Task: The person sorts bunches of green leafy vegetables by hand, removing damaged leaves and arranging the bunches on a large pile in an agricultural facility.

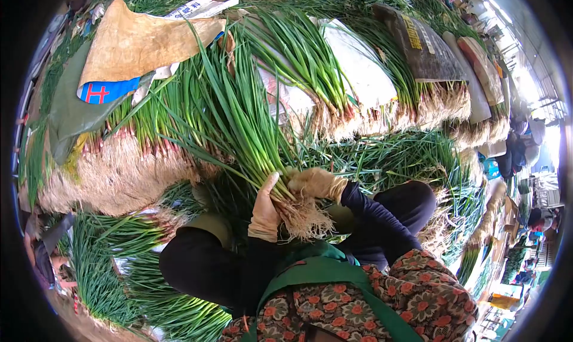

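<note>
A bunch of spring onions leans away from me, its long green leaves pointing up and left, its pale tangled roots hanging toward my lap. My left hand, in a cream glove, is wrapped round the lower stems from the left side. From the right, my right hand, also gloved, has its fingers curled in against the stems just above the roots. Its fingertips are partly hidden among the stems. Both hands are close together above my bent knees.
Rows of spring onions with roots toward me lie ahead, partly covered by a brown sack, a white sack and a dark sack. Loose leaves lie front right. More bunches lie at left.
</note>
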Demonstrator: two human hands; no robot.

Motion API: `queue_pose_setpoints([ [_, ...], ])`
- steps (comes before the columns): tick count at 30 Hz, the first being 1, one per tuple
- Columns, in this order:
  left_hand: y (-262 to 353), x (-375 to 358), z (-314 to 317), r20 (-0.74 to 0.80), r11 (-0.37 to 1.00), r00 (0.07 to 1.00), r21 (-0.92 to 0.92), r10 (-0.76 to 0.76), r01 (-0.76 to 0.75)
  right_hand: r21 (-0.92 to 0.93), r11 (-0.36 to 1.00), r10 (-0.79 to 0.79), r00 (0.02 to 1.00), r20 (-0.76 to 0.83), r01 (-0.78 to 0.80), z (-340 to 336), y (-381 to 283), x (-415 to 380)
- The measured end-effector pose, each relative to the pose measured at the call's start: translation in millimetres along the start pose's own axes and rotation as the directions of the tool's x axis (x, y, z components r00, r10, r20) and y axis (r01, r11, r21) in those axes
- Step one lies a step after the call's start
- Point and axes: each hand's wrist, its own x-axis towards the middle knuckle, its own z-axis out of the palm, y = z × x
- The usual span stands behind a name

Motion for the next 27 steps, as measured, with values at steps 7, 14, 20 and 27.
queue_pose_setpoints([
  [7,-2,-4,10,-0.043,0.998,0.999,-0.068,-0.022,0.019,0.72,0.669,0.336,0.939,-0.072,-0.185,-37,8,15],
  [14,-4,-9,10,-0.06,0.999,0.997,-0.006,-0.043,0.042,0.336,0.926,0.241,0.954,-0.178,-0.171,11,22,56],
  [20,-7,-7,10,0.012,0.988,0.994,-0.113,-0.109,0.109,0.183,0.95,0.307,0.865,-0.396,-0.254,35,64,29],
  [27,-10,-4,-5,0.183,0.957,0.98,-0.261,-0.08,0.127,0.888,0.344,0.332,0.924,0.189,-0.305,-1,-6,34],
])
